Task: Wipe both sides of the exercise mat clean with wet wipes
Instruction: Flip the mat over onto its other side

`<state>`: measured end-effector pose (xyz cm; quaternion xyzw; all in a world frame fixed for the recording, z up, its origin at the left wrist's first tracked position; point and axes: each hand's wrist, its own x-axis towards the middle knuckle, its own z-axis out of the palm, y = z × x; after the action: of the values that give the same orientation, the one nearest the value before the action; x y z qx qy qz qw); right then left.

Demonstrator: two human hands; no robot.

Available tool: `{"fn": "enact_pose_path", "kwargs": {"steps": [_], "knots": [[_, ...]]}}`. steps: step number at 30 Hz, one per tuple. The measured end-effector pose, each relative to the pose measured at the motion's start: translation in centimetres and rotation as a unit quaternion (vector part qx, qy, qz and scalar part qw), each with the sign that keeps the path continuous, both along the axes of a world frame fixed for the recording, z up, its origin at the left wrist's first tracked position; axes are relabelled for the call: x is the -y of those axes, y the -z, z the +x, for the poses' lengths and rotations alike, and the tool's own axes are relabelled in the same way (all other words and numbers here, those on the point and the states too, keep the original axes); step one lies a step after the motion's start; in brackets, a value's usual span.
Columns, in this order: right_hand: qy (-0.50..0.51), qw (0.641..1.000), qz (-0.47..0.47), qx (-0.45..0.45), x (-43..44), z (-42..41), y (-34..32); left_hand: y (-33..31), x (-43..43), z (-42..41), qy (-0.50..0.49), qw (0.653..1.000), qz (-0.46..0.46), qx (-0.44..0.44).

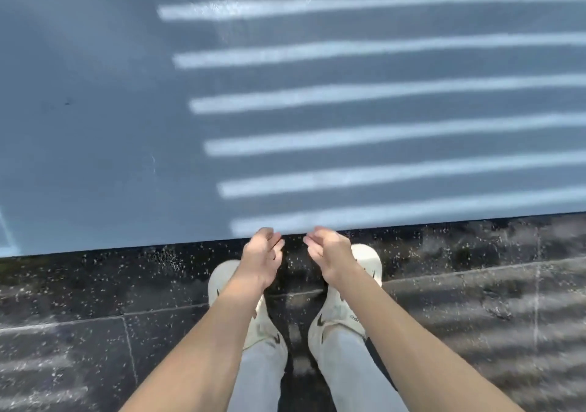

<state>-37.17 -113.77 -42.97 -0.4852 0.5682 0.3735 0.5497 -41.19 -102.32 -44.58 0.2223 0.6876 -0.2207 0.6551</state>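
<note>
A large blue-grey exercise mat [126, 110] lies flat on the floor and fills the upper part of the head view, crossed by bright stripes of sunlight. Its near edge runs just in front of my feet. My left hand [262, 251] and my right hand [328, 249] hang side by side right at that edge, a small gap between them. The fingers of both are loosely curled, with the tips over the mat's border. The edge lies straight and flat under them. No wet wipe shows in either hand or anywhere in view.
Dark speckled stone tiles [95, 300] cover the floor on my side of the mat. My two pale sneakers [341, 313] stand on them directly below my hands, toes pointing at the mat's edge.
</note>
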Motion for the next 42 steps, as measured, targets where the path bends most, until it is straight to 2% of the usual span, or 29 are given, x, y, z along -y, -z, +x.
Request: {"fn": "enact_pose_path", "kwargs": {"steps": [5, 10, 14, 17, 20, 22, 24, 27, 29, 31, 33, 35, 37, 39, 40, 42], "knots": [[0.12, 0.99, -0.057, -0.053, 0.1, -0.8, 5.4, 2.7, 0.8, 0.4, -0.034, 0.998, 0.001, -0.045], [0.188, 0.979, -0.036, -0.066, 0.3, -0.8, 5.6, 2.9, 0.7, 0.5, -0.078, 0.994, 0.003, -0.075], [0.206, 0.976, -0.019, -0.065, 0.5, -0.7, 4.5, 2.7, 0.6, 0.3, -0.122, 0.988, -0.011, -0.089], [0.178, 0.983, -0.026, -0.036, 0.2, -0.4, 3.8, 2.2, 0.9, 0.1, -0.131, 0.99, 0.005, -0.06], [0.161, 0.981, -0.103, -0.012, -0.5, -0.3, 2.9, 1.6, 1.5, -0.4, -0.04, 0.989, 0.134, -0.051], [0.147, 0.976, -0.16, -0.009, -1.2, -0.1, 1.8, 0.2, 1.7, -0.4, 0.039, 0.969, 0.239, -0.04], [0.11, 0.97, -0.216, 0.026, -1.6, 0.0, 0.8, -1.3, 2.0, -0.1, 0.121, 0.945, 0.304, -0.017], [-0.079, 0.95, -0.267, 0.14, -2.3, 0.4, -1.4, -3.5, 1.8, 0.7, 0.3, 0.887, 0.348, 0.053], [-0.185, 0.921, -0.275, 0.203, -2.3, 0.4, -2.6, -3.9, 1.4, 0.4, 0.422, 0.819, 0.376, 0.097], [-0.266, 0.883, -0.274, 0.271, -1.7, 0.8, -3.1, -4.2, 0.3, 0.4, 0.515, 0.735, 0.414, 0.151], [-0.373, 0.824, -0.274, 0.326, -0.8, 2.0, -3.4, -4.4, -1.5, 0.8, 0.575, 0.643, 0.458, 0.215], [-0.473, 0.745, -0.273, 0.384, 0.1, 3.5, -3.6, -4.5, -3.4, 2.0, 0.602, 0.552, 0.515, 0.261], [-0.544, 0.641, -0.308, 0.445, 0.5, 4.8, -4.1, -5.2, -4.8, 4.3, 0.629, 0.517, 0.53, 0.238], [-0.574, 0.555, -0.353, 0.487, 0.6, 6.0, -4.6, -5.8, -5.6, 6.4, 0.676, 0.488, 0.514, 0.201], [-0.586, 0.52, -0.366, 0.502, 0.6, 6.4, -4.8, -6.3, -5.9, 7.0, 0.689, 0.469, 0.511, 0.208], [-0.611, 0.474, -0.36, 0.522, 0.9, 7.0, -5.0, -7.2, -6.3, 7.6, 0.706, 0.444, 0.497, 0.237]]}}
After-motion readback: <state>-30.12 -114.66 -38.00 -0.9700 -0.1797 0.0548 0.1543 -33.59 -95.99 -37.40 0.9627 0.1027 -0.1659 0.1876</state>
